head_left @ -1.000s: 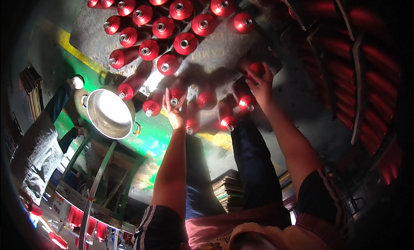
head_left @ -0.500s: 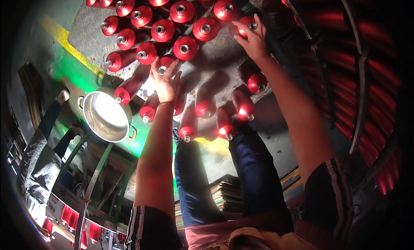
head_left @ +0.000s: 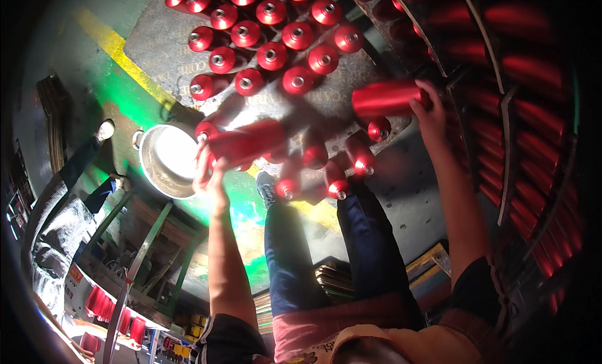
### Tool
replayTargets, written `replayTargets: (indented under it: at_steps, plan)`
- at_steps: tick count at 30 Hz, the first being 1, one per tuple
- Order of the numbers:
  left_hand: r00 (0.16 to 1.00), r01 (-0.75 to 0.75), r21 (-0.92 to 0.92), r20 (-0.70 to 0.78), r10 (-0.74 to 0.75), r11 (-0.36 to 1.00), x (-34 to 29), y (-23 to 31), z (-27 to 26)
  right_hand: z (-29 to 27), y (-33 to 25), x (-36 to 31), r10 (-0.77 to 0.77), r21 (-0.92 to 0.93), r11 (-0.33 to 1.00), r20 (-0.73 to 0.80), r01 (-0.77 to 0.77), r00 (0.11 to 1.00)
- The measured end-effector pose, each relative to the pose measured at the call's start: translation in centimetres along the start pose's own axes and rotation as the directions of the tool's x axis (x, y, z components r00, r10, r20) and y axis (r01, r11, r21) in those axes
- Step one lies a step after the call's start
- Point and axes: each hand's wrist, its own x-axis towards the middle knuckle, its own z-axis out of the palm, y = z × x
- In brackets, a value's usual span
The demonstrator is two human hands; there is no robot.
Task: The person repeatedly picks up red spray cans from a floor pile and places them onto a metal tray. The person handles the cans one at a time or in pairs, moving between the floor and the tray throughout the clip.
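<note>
Red thread covers two spools, one lifted in each of the hands. The left hand (head_left: 210, 176) is closed around the near end of one red spool (head_left: 248, 143), whose long axis runs roughly level across the view, pointing away to the person's right and slightly up. The right hand (head_left: 429, 110) grips the right end of a second red spool (head_left: 385, 98), fingers wrapped over it; this one also lies sideways, its free end pointing left. Both are held above a cardboard sheet (head_left: 163, 44) on the floor, where rows of upright red spools (head_left: 269, 55) stand and a few loose ones (head_left: 338, 169) lie near the person's feet. A metal bowl (head_left: 169, 160) sits just left of the left hand. Racked red cones (head_left: 520, 69) line the right side.
</note>
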Motion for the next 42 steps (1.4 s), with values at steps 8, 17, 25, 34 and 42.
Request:
replayTargets:
  at_steps: [8, 17, 25, 34, 42]
  plan:
    - [0.909, 0.31, -0.928, 0.226, -0.351, 0.206, -6.5, 0.3, -17.1, 12.6, -14.1, -10.3, 0.252, 0.62, 0.212, 0.713, -0.756, 0.655]
    - [0.852, 0.465, -0.783, 0.523, -0.031, -0.413, -5.4, -6.0, -29.6, 42.7, -26.9, -23.2, -0.132, 0.25, -0.146, 0.954, -0.957, 0.27]
    - [0.895, 0.319, -0.807, 0.429, -0.122, -0.497, -10.3, -8.4, -34.6, 47.3, -33.7, -25.2, -0.214, 0.303, -0.348, 0.895, -0.887, 0.39]
    - [0.898, 0.251, -0.813, 0.398, -0.188, -0.525, -13.4, -9.6, -34.7, 47.8, -36.0, -26.2, -0.22, 0.042, -0.618, 0.949, -0.785, 0.224]
    - [0.862, 0.309, -0.777, 0.473, -0.184, -0.549, -10.8, -10.4, -31.8, 45.4, -31.4, -25.1, -0.189, 0.179, -0.552, 0.924, -0.814, 0.331]
